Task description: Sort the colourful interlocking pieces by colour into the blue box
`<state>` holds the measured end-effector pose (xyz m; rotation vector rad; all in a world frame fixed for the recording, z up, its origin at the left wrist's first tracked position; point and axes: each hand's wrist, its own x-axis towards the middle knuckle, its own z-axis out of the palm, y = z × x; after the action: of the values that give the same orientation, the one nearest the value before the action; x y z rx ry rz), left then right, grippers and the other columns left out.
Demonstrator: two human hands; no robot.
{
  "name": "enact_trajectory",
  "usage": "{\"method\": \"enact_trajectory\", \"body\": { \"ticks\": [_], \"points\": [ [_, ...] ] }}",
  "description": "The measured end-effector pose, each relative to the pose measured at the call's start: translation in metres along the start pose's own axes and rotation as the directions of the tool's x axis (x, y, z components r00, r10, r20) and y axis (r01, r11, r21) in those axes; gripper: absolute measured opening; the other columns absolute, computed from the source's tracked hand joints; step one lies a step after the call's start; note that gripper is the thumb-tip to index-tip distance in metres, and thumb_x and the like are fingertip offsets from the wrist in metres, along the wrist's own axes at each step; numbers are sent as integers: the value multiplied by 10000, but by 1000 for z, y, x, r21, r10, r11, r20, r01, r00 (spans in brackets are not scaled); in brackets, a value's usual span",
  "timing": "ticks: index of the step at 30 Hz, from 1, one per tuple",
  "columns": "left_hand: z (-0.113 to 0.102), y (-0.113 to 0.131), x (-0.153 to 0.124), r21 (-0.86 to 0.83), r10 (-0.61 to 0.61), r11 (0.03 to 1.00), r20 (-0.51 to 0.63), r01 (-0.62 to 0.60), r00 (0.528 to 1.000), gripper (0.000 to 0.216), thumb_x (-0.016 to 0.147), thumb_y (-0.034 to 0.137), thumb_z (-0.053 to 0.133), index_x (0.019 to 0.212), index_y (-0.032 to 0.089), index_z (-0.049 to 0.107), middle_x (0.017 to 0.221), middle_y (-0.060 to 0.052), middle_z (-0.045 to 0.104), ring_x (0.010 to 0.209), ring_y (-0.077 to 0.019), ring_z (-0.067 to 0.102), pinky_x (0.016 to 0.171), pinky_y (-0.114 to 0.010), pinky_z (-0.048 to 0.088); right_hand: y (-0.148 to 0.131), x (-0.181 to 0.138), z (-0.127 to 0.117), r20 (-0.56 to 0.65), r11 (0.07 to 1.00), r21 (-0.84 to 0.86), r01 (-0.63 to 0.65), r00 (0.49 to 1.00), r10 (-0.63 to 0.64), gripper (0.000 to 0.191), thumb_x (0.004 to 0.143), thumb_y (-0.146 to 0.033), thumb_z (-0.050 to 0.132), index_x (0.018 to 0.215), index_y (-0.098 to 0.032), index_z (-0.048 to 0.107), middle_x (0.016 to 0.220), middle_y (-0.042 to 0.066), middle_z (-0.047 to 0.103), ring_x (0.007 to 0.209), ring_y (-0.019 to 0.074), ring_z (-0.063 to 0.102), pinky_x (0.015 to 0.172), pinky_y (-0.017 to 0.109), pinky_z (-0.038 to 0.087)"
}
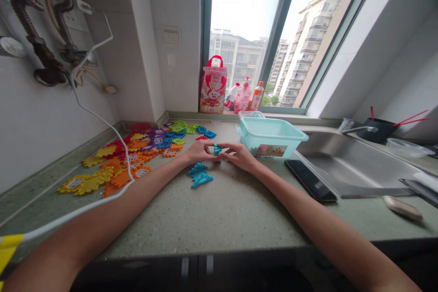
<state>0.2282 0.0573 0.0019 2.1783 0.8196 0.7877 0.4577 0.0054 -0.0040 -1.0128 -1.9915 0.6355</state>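
Between my two hands is a small stack of teal plastic building pieces (218, 149) with notched edges, held just above the counter. My left hand (199, 151) grips it from the left with thumb and fingers. On the other side my right hand (240, 156) pinches the same stack. Partly covered by fingers, its full shape does not show. Just below my left hand, more teal pieces (200, 176) lie on the counter. A large spread of notched pieces (137, 150) in yellow, orange, red, purple, blue and green, some with white window shapes, covers the counter to the left.
A light teal plastic tub (273, 132) stands right of my hands, with a black phone (310, 180) below it. Further right are a steel sink (356, 159) and a bar of soap (403, 207). A white cable (118, 134) hangs across the left side. Bottles (243, 96) line the windowsill.
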Motion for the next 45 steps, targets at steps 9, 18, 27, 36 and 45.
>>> {"method": "enact_trajectory", "body": {
  "ticks": [9, 18, 27, 36, 45],
  "points": [
    [1, -1, 2, -83, -6, 996, 106, 15, 994, 627, 643, 492, 880, 1148, 137, 773, 912, -37, 767, 710, -157, 641, 645, -228, 485, 12, 2, 8, -25, 965, 223, -140, 989, 149, 517, 823, -428, 823, 1275, -228, 671, 1271, 120, 748, 1002, 247, 775, 695, 298, 647],
    [4, 0, 4, 152, -51, 987, 1, 50, 999, 519, 638, 552, 870, 995, 179, 819, 676, 39, 639, 600, -117, 499, 553, -214, 335, 4, -1, 9, -11, 946, 278, -168, 984, 178, 533, 811, -495, 809, 1242, -208, 683, 950, 45, 774, 773, 172, 752, 664, 259, 620],
    [3, -6, 6, 160, -35, 986, -6, 36, 999, 534, 628, 592, 866, 960, 177, 819, 597, 59, 494, 576, -109, 412, 545, -224, 274, 0, 0, 10, -44, 957, 250, -146, 986, 162, 492, 802, -457, 818, 1223, -225, 714, 1124, 77, 742, 816, 185, 760, 664, 264, 621],
    [4, -8, 9, 181, 45, 983, -32, -38, 998, 484, 626, 611, 856, 801, 167, 780, 667, 34, 505, 642, -126, 425, 569, -240, 279, 6, 2, 10, -17, 951, 258, -170, 983, 180, 491, 833, -438, 803, 1254, -203, 710, 1064, 75, 742, 751, 153, 748, 645, 238, 606],
    [6, -4, 7, 144, -23, 989, 8, 22, 1000, 455, 648, 575, 845, 787, 149, 767, 644, 27, 613, 621, -129, 525, 557, -230, 327, 0, 1, 13, -118, 964, 172, -200, 968, 222, 478, 822, -442, 814, 1209, -185, 702, 963, 76, 796, 702, 173, 745, 622, 271, 610]
  ]
}}
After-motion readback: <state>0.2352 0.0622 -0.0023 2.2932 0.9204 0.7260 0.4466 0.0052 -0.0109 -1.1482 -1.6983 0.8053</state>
